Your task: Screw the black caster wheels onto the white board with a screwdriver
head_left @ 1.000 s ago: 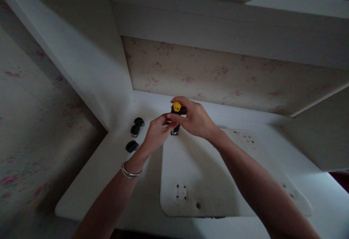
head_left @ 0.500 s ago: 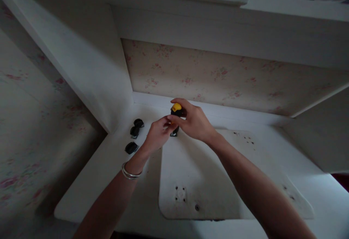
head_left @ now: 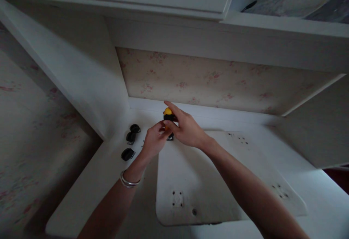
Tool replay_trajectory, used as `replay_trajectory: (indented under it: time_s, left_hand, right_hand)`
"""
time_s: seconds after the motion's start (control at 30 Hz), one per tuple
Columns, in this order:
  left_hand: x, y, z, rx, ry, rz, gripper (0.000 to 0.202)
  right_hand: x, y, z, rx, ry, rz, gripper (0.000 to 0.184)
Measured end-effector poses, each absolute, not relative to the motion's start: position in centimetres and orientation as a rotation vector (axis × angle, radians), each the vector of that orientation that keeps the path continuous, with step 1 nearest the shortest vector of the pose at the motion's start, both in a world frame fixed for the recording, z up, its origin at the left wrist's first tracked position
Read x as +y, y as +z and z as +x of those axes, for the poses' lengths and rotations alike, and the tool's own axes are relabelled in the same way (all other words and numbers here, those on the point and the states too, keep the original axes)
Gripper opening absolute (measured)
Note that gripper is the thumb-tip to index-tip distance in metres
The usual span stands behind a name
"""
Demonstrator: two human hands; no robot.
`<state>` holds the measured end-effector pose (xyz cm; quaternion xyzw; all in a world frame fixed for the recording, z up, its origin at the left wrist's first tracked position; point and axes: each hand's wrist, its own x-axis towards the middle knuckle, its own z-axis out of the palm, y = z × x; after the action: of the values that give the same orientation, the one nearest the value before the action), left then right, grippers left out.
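Note:
My right hand [head_left: 187, 130] is wrapped round a stubby screwdriver with a yellow cap [head_left: 168, 112], held upright over the far left corner of a white board [head_left: 218, 188]. My left hand [head_left: 154, 139], a bangle on its wrist, pinches at the lower end of the tool, where a small dark caster part [head_left: 170, 137] sits on the board's corner. Three black casters [head_left: 131, 138] lie on the white shelf surface just left of my left hand.
The board carries groups of screw holes at its near left [head_left: 177, 198], far right [head_left: 242, 140] and right [head_left: 279, 191] corners. A white side panel [head_left: 81, 71] rises at left, a floral back wall [head_left: 218, 82] behind, a white shelf [head_left: 272, 24] overhead.
Both hands and the tool stay together at the board's corner; my right fingers have shifted round the handle. The view has tipped slightly, moving everything a little left and down.

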<state>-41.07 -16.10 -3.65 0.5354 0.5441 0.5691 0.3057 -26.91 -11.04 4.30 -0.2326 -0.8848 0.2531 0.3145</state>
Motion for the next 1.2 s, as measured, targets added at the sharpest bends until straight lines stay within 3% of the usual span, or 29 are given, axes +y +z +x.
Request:
replay_trajectory:
  time_s: [0.47,0.7,0.9,1.2]
  left_hand:
    - [-16.7,-4.6,-41.7,1.382,1.485,1.412,0.015]
    - [-16.5,-4.8,-41.4,1.328,1.533,1.376,0.021]
    - [-16.9,-4.3,-40.8,1.274,1.518,1.348,0.017]
    - [-17.1,-4.4,-40.8,1.273,1.534,1.286,0.021]
  right_hand:
    - [-11.6,4.9,-27.7,-2.290,0.585,-0.714,0.039]
    - [-12.1,5.5,-27.5,-2.281,0.586,-0.701,0.041]
    - [-12.3,5.5,-27.1,-2.382,0.655,-0.505,0.056]
    - [-12.0,4.9,-27.0,-2.332,0.832,-0.447,0.053]
